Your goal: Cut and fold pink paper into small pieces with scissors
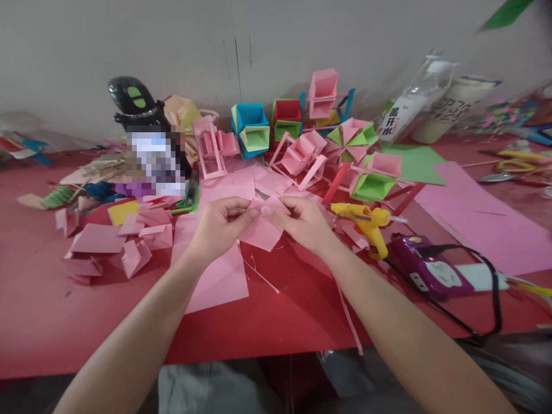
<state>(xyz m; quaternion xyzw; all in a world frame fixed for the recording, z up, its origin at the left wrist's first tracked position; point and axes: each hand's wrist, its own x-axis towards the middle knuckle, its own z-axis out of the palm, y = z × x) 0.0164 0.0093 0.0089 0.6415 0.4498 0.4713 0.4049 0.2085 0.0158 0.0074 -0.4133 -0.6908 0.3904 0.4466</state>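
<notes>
Between my two hands is a small piece of folded pink paper [268, 208]. My left hand [226, 221] pinches its left side with thumb and forefinger. On the other side, the thumb and fingers of my right hand [304, 221] close on the same paper, the thumbs nearly meeting. Pink paper sheets [215, 273] lie flat beneath and to the left of the hands. A dark pointed tip shows just behind the paper; its kind I cannot make out. Folded pink paper pieces [137, 256] are heaped left of my left hand.
Folded-paper models [252, 129] line the back near the wall. A phone [157, 155] leans at back left. Right of my hands lie a yellow glue gun [366, 221], a purple power strip [431, 267] with a black cord, and pink sheets [487, 218]. A bottle [416, 98] stands behind.
</notes>
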